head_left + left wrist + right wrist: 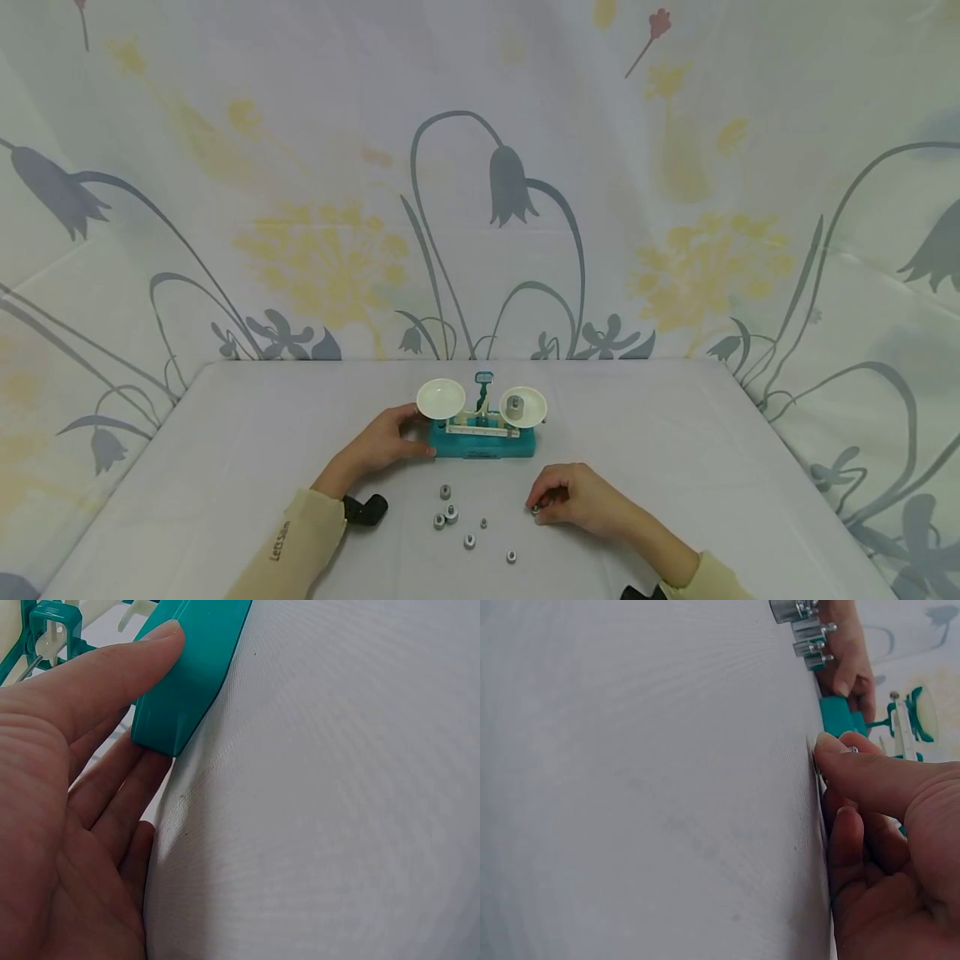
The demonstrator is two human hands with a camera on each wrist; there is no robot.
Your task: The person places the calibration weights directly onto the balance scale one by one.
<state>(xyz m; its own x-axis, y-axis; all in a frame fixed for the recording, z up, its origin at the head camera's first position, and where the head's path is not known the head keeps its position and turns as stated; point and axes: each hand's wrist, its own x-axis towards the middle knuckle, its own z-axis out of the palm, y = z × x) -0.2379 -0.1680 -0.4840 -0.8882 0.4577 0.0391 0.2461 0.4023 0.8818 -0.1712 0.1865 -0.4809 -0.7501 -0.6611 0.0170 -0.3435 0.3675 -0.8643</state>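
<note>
A teal balance scale (483,444) with two cream pans stands on the table. On its right pan (533,405) sits a metal weight (514,407); the left pan (441,398) holds nothing. My left hand (382,440) grips the left end of the base. In the left wrist view the thumb (142,656) lies on the teal base (196,667), with fingers on its other side. Nearer the front, my right hand (581,498) pinches a small metal weight (535,510) at the tabletop, mostly hidden by the fingers in the right wrist view.
Several loose weights stand in front of the scale, among them a larger one (452,513), a tiny one (483,523) and one near the front (512,557). A white cloth covers the table (645,417). Behind hangs a flower-printed curtain (480,275).
</note>
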